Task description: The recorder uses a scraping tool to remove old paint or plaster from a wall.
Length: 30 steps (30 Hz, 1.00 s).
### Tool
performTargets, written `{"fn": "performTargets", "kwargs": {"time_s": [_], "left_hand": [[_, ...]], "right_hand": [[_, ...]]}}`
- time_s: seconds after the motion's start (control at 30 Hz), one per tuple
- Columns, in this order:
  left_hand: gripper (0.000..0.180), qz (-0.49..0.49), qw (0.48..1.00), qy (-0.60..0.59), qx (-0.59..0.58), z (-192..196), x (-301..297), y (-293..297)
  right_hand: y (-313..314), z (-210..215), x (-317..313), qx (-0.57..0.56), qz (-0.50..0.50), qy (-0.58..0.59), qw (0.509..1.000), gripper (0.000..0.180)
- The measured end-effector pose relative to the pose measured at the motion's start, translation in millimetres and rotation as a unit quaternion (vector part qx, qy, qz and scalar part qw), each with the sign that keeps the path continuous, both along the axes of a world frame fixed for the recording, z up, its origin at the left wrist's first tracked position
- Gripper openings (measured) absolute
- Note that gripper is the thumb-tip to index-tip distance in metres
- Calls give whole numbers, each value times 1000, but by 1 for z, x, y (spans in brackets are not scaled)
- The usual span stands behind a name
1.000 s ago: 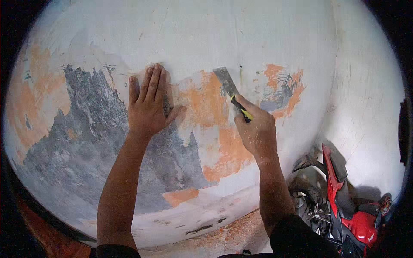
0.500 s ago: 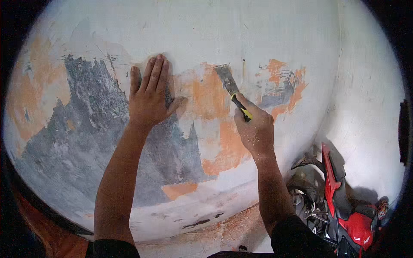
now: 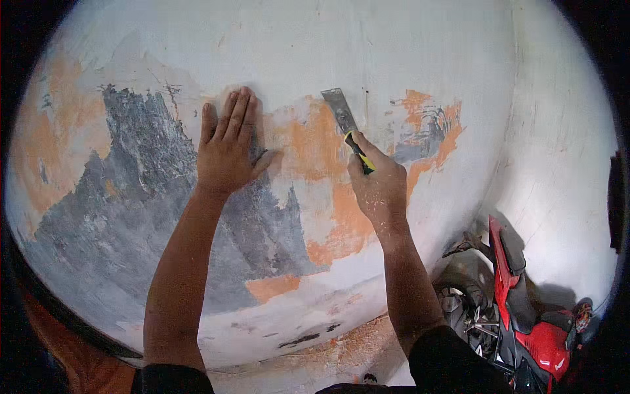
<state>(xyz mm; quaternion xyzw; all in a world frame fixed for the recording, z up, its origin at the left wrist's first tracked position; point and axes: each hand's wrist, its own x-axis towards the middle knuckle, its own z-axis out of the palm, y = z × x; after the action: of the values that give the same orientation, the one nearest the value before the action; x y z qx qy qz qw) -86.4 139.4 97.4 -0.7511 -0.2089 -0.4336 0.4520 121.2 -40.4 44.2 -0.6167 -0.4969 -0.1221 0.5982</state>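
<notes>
My left hand [image 3: 228, 148] lies flat against the wall [image 3: 341, 52], fingers together and pointing up, over the edge of a scraped grey patch [image 3: 131, 217]. My right hand [image 3: 377, 187] grips the black and yellow handle of a metal scraper [image 3: 342, 118]. Its flat blade points up and rests on the wall at the top of an orange patch of old paint [image 3: 315, 141]. The hand is dusted with pale powder.
The white wall shows more orange and grey bare spots [image 3: 426, 128] to the right and orange at the far left [image 3: 46, 144]. A red motorcycle [image 3: 525, 315] stands at the lower right near the wall corner. Orange dust lies on the floor [image 3: 348, 348] below.
The scraper blade has slid a little upward along the wall with my right hand. My left hand stays pressed flat in the same spot.
</notes>
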Motion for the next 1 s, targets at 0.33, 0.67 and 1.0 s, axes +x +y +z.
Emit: {"fn": "performTargets", "kwargs": {"time_s": [0.33,0.67,1.0], "left_hand": [[96,-4,1000,26,-12,-5,-12,4],[90,-15,1000,11,-17,-7,-6,0],[90,-13,1000,3,3,-10,-10,7]], "right_hand": [[-9,-14,-18,-24,-7,-26,999,40],[10,-14,-9,-20,-45,-44,998,39],[18,-20,-20,10,-19,-47,999,42]]}}
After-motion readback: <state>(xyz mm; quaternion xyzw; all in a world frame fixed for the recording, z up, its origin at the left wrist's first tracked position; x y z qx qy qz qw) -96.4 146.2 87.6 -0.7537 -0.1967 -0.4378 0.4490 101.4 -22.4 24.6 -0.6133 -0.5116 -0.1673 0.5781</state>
